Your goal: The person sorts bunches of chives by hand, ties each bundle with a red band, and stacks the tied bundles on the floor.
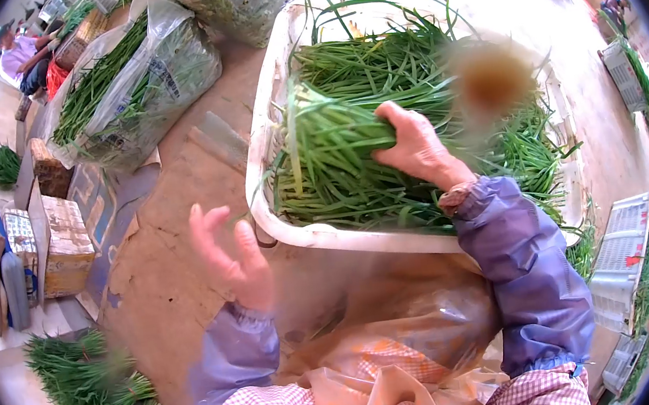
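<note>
A white plastic crate [328, 238] full of long green stalks [372, 57] stands in front of me. My right hand [418, 148] is inside it, its thumb and fingers closed around a bundle of green stalks [332, 129] at the crate's left part. The bundle's pale ends lie near the left wall. My left hand [235, 257] is raised outside the crate, just left of its near corner, with fingers apart and nothing in them. Both forearms wear purple sleeves.
Clear bags of green stalks [135, 84] lie at the upper left, with a seated person [24, 61] beyond. Tied green bundles [94, 389] rest at the lower left, below a taped box [65, 244]. White crates [623, 256] line the right. A brown blur covers part of the view.
</note>
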{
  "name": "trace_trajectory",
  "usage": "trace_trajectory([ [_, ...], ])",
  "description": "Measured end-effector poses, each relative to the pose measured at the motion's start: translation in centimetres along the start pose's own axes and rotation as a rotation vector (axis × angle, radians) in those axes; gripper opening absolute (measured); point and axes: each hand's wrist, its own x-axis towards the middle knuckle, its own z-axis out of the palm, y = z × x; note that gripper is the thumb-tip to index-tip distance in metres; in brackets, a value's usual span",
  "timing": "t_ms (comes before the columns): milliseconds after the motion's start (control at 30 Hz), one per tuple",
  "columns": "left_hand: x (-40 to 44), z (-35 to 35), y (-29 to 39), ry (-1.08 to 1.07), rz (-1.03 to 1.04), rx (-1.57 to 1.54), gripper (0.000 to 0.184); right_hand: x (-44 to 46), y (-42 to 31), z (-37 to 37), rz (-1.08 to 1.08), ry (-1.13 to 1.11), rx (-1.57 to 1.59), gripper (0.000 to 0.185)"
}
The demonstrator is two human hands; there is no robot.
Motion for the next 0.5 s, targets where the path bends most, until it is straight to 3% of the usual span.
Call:
trace_trajectory([
  [67,0.2,-0.8,0.9,0.073,0.058,-0.033,0.049,-0.4,1.5,-1.1,-0.030,0.066,0.221,0.044],
  [167,1.7,-1.3,3.7,-0.178,0.284,-0.056,0.027,-0.9,2.8,-2.3,-0.067,0.115,0.311,0.043],
  [200,2.2,-0.4,4.6,-0.172,0.291,-0.061,0.027,-1.0,2.9,-2.7,-0.079,0.125,0.407,0.044],
  [267,3.0,1.4,5.9,-0.576,0.153,0.001,0.037,-1.6,3.1,-3.7,-0.024,0.149,0.541,0.042],
  [300,3.2,2.3,6.4,-0.568,0.154,-0.001,0.037,-1.9,3.4,-4.3,-0.020,0.164,0.553,0.042],
  [367,3.6,4.3,7.2,-0.691,-0.116,-0.179,0.057,-2.6,3.6,-5.2,-0.015,0.195,0.601,0.042],
  [467,4.0,7.0,8.7,-0.637,-0.191,-0.276,0.072,-3.7,2.8,-6.1,0.031,0.208,0.670,0.043],
  [500,3.5,7.9,9.1,-0.577,-0.104,-0.280,0.084,-3.8,3.0,-6.0,0.006,0.206,0.663,0.042],
])
